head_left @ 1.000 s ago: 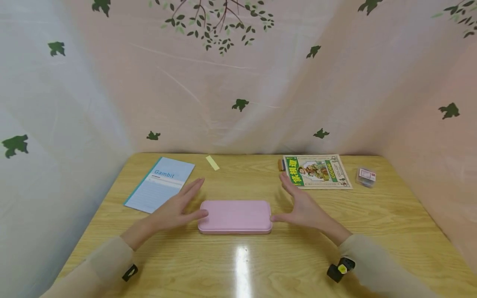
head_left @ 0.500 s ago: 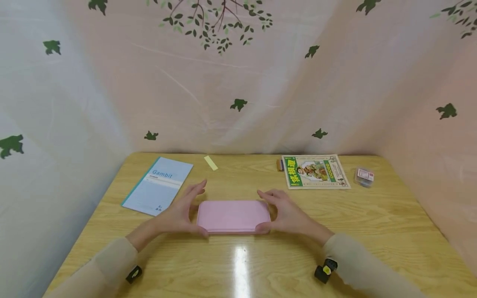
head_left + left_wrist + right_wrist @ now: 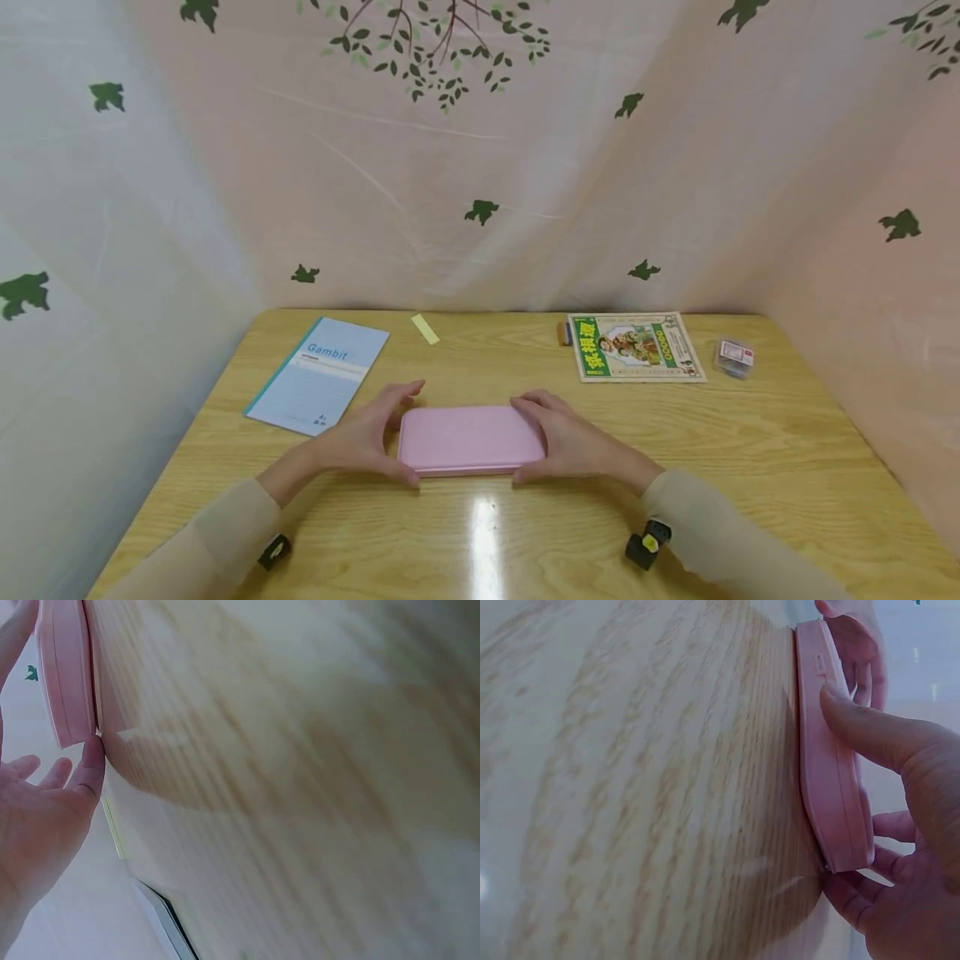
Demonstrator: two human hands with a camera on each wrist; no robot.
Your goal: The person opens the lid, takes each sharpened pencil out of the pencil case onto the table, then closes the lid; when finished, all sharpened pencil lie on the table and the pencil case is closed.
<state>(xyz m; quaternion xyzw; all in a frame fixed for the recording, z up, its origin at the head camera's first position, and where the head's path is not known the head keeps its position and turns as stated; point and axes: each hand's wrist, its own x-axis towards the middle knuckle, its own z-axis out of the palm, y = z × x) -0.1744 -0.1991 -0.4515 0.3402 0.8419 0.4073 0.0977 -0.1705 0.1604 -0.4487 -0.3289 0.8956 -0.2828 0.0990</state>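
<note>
A flat pink case [image 3: 468, 437] lies shut on the wooden table [image 3: 480, 533], in the middle near me. My left hand [image 3: 375, 433] grips its left end, with the thumb [image 3: 90, 765] on the near edge and the fingers curled over the far corner. At the case's right end my right hand [image 3: 555, 440] does the same: its thumb [image 3: 862, 727] presses the near edge of the case [image 3: 825, 772] and its fingers wrap the far side. In the left wrist view the case [image 3: 64, 667] rests flat on the wood.
A blue "Gambit" notebook [image 3: 318, 375] lies at the back left, with a yellow strip [image 3: 425, 329] beside it. A green booklet [image 3: 636, 346], a small brown object [image 3: 562, 332] and a small clear box [image 3: 733, 356] sit at the back right. Leaf-print curtains close three sides.
Both hands were open beside the case's ends. They have closed in from either side and now grip it. The case has stayed where it was.
</note>
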